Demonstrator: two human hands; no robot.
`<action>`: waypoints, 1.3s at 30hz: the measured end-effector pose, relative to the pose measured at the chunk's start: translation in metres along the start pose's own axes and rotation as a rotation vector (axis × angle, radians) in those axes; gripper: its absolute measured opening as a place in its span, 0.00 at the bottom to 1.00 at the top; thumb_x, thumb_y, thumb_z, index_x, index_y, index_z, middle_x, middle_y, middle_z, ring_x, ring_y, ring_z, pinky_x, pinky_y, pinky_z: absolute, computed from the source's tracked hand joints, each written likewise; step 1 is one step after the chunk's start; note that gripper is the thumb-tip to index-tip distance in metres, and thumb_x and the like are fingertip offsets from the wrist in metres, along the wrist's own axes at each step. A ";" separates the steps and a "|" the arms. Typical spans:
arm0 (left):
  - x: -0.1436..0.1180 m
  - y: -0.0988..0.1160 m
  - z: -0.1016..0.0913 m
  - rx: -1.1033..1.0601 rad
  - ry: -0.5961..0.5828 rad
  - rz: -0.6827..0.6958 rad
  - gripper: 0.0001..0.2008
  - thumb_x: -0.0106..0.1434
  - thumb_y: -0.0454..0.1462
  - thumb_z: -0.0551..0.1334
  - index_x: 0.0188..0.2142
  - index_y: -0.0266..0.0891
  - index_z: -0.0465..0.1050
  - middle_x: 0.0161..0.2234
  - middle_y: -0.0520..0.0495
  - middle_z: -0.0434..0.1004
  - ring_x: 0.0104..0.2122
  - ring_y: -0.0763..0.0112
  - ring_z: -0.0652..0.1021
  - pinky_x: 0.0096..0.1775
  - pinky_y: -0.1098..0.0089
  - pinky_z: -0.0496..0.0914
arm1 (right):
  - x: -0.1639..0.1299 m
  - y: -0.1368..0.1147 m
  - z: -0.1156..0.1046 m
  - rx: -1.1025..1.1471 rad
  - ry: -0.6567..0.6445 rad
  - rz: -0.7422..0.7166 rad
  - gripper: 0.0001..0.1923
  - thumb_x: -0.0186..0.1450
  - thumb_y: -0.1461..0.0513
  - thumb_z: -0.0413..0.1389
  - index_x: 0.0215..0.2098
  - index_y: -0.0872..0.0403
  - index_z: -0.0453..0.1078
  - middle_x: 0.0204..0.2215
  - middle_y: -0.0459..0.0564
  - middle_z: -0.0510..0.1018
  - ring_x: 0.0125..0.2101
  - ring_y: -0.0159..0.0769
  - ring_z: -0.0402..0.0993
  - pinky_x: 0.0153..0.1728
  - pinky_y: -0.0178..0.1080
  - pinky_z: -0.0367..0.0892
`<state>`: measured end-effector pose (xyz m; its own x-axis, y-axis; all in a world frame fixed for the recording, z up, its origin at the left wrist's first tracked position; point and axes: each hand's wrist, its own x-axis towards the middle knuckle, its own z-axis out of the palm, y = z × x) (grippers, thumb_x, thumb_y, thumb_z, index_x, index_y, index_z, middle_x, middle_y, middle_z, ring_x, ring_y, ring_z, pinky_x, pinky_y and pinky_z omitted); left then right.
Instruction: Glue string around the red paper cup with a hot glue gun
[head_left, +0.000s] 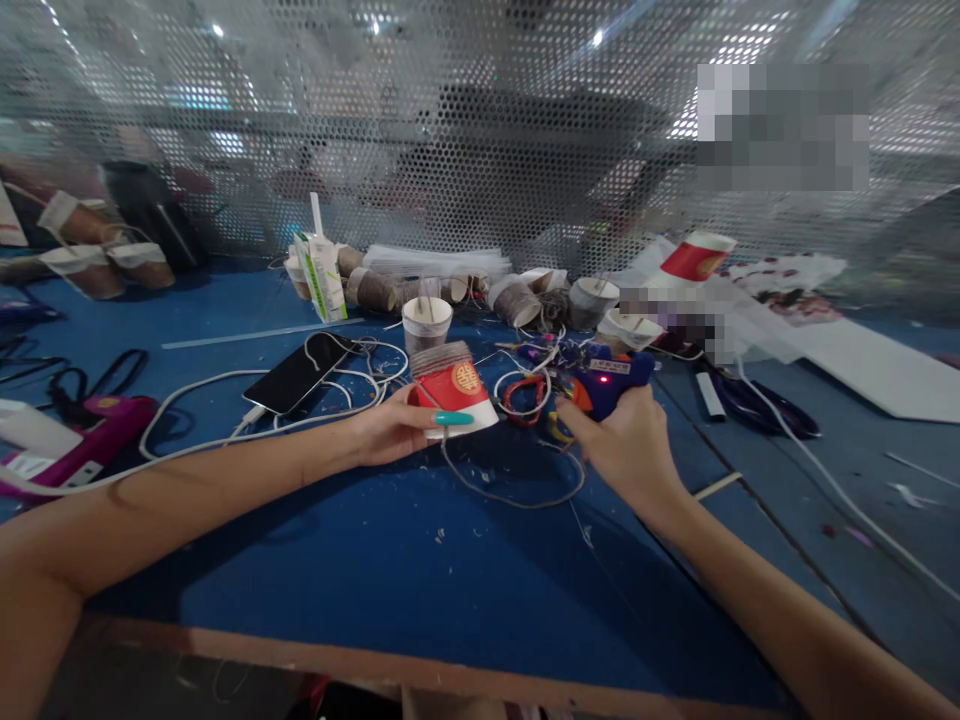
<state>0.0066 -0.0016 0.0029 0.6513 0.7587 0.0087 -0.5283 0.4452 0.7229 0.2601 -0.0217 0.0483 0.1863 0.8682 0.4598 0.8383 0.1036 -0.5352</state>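
My left hand (pixel 390 430) grips a red paper cup (pixel 454 388) with a gold emblem, tipped on its side over the blue table (pixel 390 560); grey cord is wound around its base end. My right hand (pixel 626 445) holds a blue glue gun (pixel 611 378) with a red light lit, its orange nozzle pointing left toward the cup. A thin grey cord (pixel 517 495) loops on the table below the cup.
A black phone (pixel 298 372) with white cable lies left of the cup. Behind stand a cord-wrapped cup (pixel 426 322), a drink carton (pixel 324 277), several wrapped cups (pixel 517 298), another red cup (pixel 697 255) and a perforated metal screen (pixel 480 130). A pink tool (pixel 75 445) lies far left.
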 end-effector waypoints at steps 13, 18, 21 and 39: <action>0.003 -0.006 -0.003 -0.034 0.167 0.039 0.31 0.47 0.34 0.78 0.51 0.41 0.73 0.39 0.48 0.82 0.39 0.66 0.81 0.45 0.66 0.72 | -0.006 -0.005 -0.010 -0.040 0.120 -0.439 0.10 0.61 0.54 0.56 0.32 0.51 0.63 0.34 0.56 0.72 0.42 0.51 0.70 0.46 0.55 0.66; 0.005 -0.008 -0.003 -0.037 0.212 0.048 0.19 0.48 0.34 0.77 0.39 0.37 0.76 0.36 0.47 0.82 0.37 0.68 0.81 0.42 0.68 0.73 | -0.036 -0.023 0.003 0.374 -0.514 -0.468 0.13 0.64 0.51 0.54 0.38 0.51 0.65 0.36 0.54 0.76 0.38 0.43 0.71 0.38 0.45 0.69; 0.005 -0.008 -0.003 -0.033 0.208 0.045 0.17 0.50 0.35 0.76 0.38 0.36 0.76 0.36 0.47 0.82 0.37 0.68 0.81 0.45 0.66 0.74 | -0.043 -0.024 0.012 0.655 -0.825 -0.228 0.17 0.64 0.49 0.56 0.36 0.49 0.56 0.36 0.53 0.77 0.35 0.39 0.72 0.36 0.42 0.68; 0.000 0.000 -0.005 0.053 -0.124 -0.072 0.34 0.46 0.56 0.74 0.45 0.35 0.77 0.39 0.41 0.84 0.40 0.61 0.83 0.42 0.67 0.73 | -0.007 -0.004 0.013 0.788 -0.231 0.153 0.11 0.58 0.53 0.54 0.32 0.50 0.60 0.29 0.48 0.74 0.29 0.37 0.70 0.31 0.42 0.65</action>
<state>0.0043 0.0007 -0.0003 0.7507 0.6595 0.0383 -0.4501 0.4682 0.7604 0.2482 -0.0220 0.0378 0.0874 0.9690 0.2310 0.1926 0.2111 -0.9583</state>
